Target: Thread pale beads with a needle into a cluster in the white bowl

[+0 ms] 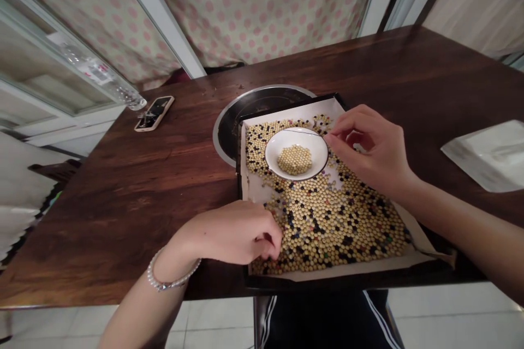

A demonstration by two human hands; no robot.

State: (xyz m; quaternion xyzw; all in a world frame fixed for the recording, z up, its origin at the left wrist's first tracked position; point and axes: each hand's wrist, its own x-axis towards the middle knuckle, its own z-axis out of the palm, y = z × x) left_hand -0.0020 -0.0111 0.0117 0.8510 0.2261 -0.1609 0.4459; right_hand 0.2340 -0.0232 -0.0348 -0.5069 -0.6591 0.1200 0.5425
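Note:
My right hand [370, 150] is closed in a pinch at the right rim of a small white bowl [274, 155]. From its fingertips a thin dark strand, a wire or a needle [305, 132], runs left over the bowl's far side. Cream-coloured beads [295, 160] cover the bottom of the bowl. It rests in a shallow, paper-lined tray [282, 278] of loose beads [327, 218], mostly cream with dark ones and a few coloured ones. At the tray's near left, my left hand [241, 232] is closed with curled fingers down by the beads; whatever they hold is hidden.
The tray lies on a dark wooden table [172, 174], partly over a round black inset plate with a metal rim [225, 131]. A phone [154, 113] and a clear plastic bottle [106, 79] are at the far left. Some white plastic packaging [487, 155] lies at right.

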